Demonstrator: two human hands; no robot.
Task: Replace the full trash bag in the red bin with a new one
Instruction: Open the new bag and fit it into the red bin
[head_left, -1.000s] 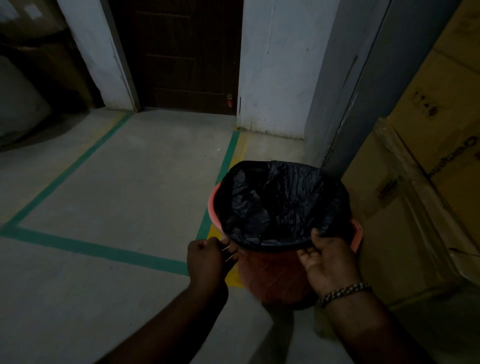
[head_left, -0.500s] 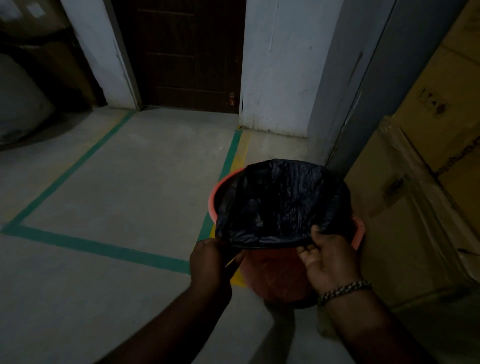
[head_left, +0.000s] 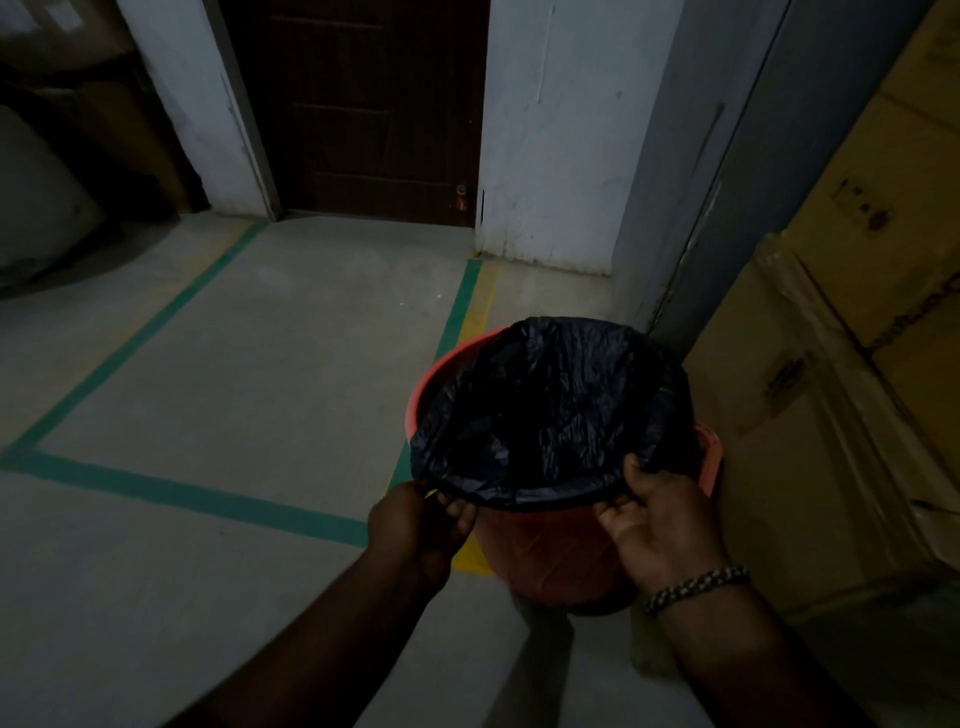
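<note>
Person's standing over the round red plastic bin (head_left: 540, 556) on the concrete floor (head_left: 234, 364), w/ left hand (head_left: 415, 525) & right hand (head_left: 660, 525) each pinching the near edge of the thin black plastic trash bag (head_left: 545, 415) that's lying over the rim. Far-left rim's showing bare, so an uneven tug is prob. risking the bag slipping inside, or the film tearing.

The bag (head_left: 545, 415) sits in the bin (head_left: 550, 551), left of the cardboard boxes (head_left: 831, 415).

one view is taken from the head, angled forward and down. the red bin (head_left: 545, 551) is seen close.
</note>
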